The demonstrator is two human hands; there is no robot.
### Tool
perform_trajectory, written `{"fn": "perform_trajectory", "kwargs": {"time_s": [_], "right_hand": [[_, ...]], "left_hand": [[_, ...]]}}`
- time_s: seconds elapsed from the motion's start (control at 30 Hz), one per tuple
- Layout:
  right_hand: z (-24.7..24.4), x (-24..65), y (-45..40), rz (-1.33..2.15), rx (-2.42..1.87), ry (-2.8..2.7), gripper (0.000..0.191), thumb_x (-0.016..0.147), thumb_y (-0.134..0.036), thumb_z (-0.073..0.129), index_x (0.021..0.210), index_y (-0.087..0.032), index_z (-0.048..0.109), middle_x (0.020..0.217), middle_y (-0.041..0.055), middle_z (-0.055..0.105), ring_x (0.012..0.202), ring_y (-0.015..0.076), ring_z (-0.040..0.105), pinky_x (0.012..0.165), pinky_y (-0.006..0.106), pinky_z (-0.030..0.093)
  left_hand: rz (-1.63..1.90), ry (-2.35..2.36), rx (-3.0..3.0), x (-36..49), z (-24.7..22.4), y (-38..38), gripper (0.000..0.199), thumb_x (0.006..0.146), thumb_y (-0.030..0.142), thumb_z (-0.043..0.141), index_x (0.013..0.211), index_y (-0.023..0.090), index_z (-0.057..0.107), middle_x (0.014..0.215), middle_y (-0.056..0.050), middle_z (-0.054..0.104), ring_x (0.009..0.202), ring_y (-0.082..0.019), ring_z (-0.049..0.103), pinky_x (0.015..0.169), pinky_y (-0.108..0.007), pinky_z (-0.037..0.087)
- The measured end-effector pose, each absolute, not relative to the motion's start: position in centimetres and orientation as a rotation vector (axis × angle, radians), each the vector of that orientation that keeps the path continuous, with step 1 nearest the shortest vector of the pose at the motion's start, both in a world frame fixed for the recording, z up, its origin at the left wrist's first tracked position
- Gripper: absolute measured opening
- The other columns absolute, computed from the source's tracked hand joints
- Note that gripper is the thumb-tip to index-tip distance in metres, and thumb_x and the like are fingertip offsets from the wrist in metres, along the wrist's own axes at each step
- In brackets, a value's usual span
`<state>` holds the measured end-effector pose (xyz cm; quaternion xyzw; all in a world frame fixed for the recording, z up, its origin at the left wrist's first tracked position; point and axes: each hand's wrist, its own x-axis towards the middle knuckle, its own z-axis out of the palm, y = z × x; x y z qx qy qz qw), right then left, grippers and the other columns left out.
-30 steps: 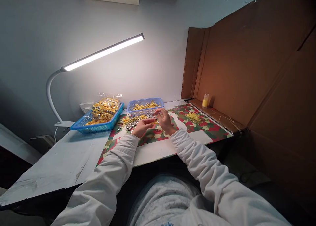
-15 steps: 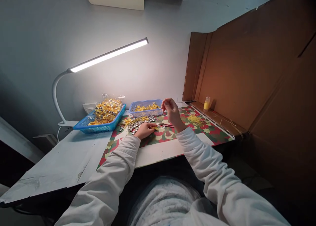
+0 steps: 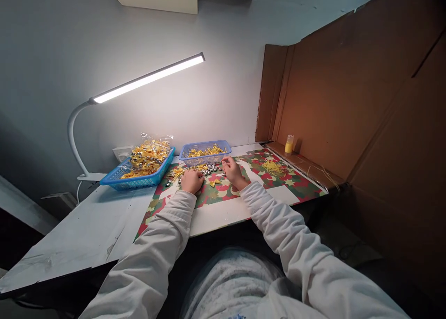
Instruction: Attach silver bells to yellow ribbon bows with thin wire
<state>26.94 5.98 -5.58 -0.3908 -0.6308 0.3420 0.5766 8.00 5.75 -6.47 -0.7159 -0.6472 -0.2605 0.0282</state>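
Note:
My left hand (image 3: 192, 181) rests at the pile of silver bells (image 3: 211, 168), fingers curled down among them. What its fingertips hold, if anything, is hidden. Just above the mat, my right hand (image 3: 232, 171) is closed in a pinch, and whatever lies between thumb and finger is too small to name. A yellow ribbon bow (image 3: 215, 183) lies on the camouflage-patterned mat (image 3: 223, 196) between the two hands. More yellow ribbon pieces (image 3: 177, 172) lie beside the bells, left of my left hand.
A blue basket (image 3: 139, 183) heaped with yellow bows and bells stands at left, under a lit lamp (image 3: 149, 79). Behind my hands sits a smaller basket (image 3: 205, 159) of yellow pieces. Yellow strings (image 3: 273, 167) and a yellow bottle (image 3: 289, 145) are at right, before a cardboard wall (image 3: 331, 91).
My left hand has let go of the yellow bow and moved left to the bells. My right hand has come down from its raised position, still pinched.

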Motion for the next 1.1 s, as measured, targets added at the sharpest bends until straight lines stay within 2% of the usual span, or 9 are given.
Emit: {"fn": "perform_trajectory", "kwargs": {"time_s": [0.07,0.17,0.3,0.4,0.7,0.9,1.1], "right_hand": [[-5.8,26.9,5.5,0.776,-0.964,-1.569,0.009,0.085,-0.029,0.045,0.082,-0.022,0.048,0.054,-0.0066,0.046,0.048,0.0111,0.041,0.047,0.023,0.030],[-6.0,26.7,5.0,0.793,-0.971,-1.704,0.010,0.085,-0.027,0.045,0.077,-0.021,0.048,0.056,-0.0048,0.053,0.051,0.0125,0.049,0.051,0.024,0.035],[-6.0,26.6,4.7,0.783,-0.900,-1.753,0.013,0.085,-0.028,0.046,0.075,-0.021,0.049,0.056,-0.0044,0.054,0.052,0.0123,0.051,0.054,0.024,0.038],[-6.1,26.5,4.8,0.727,-0.873,-1.765,0.014,0.085,-0.029,0.048,0.074,-0.020,0.052,0.056,-0.0042,0.054,0.053,0.0121,0.049,0.055,0.024,0.037],[-6.6,26.4,5.0,0.642,-0.868,-1.810,0.024,0.086,-0.037,0.051,0.072,-0.018,0.058,0.059,-0.0025,0.056,0.057,0.0120,0.049,0.057,0.024,0.036],[-6.8,26.3,5.1,0.620,-0.871,-1.803,0.019,0.085,-0.031,0.051,0.074,-0.018,0.059,0.060,-0.0023,0.057,0.059,0.0124,0.050,0.058,0.024,0.036],[-6.8,26.4,4.9,0.638,-0.888,-1.790,0.021,0.085,-0.033,0.052,0.071,-0.019,0.058,0.059,-0.0026,0.056,0.056,0.0119,0.049,0.056,0.024,0.035]], "left_hand": [[-0.927,-1.992,-2.220,8.1,-6.2,5.7,0.018,0.073,0.030,0.064,0.074,0.020,0.079,0.097,-0.016,0.071,0.100,-0.035,0.057,0.087,-0.044,0.041],[-1.377,-1.993,-2.291,8.6,-5.8,5.6,0.020,0.071,0.036,0.068,0.074,0.019,0.079,0.090,-0.014,0.073,0.092,-0.032,0.061,0.084,-0.041,0.043],[-2.027,-1.994,-2.511,9.5,-5.4,5.4,0.041,0.061,0.055,0.075,0.077,0.018,0.078,0.075,-0.008,0.073,0.073,-0.023,0.061,0.072,-0.033,0.046],[-2.242,-1.984,-2.555,10.0,-5.3,5.2,0.050,0.051,0.061,0.079,0.074,0.017,0.076,0.072,-0.007,0.073,0.067,-0.018,0.058,0.067,-0.030,0.045],[-2.393,-1.969,-2.537,10.3,-5.2,4.8,0.051,0.044,0.056,0.085,0.076,0.016,0.076,0.074,-0.007,0.073,0.070,-0.018,0.061,0.069,-0.031,0.047],[-2.471,-1.976,-2.403,10.3,-5.2,4.9,0.054,0.040,0.053,0.087,0.077,0.015,0.076,0.073,-0.007,0.073,0.068,-0.017,0.061,0.072,-0.032,0.048],[-2.357,-1.923,-2.538,10.4,-5.1,4.5,0.050,0.042,0.051,0.087,0.076,0.016,0.076,0.078,-0.008,0.075,0.081,-0.023,0.065,0.081,-0.037,0.049]]}}
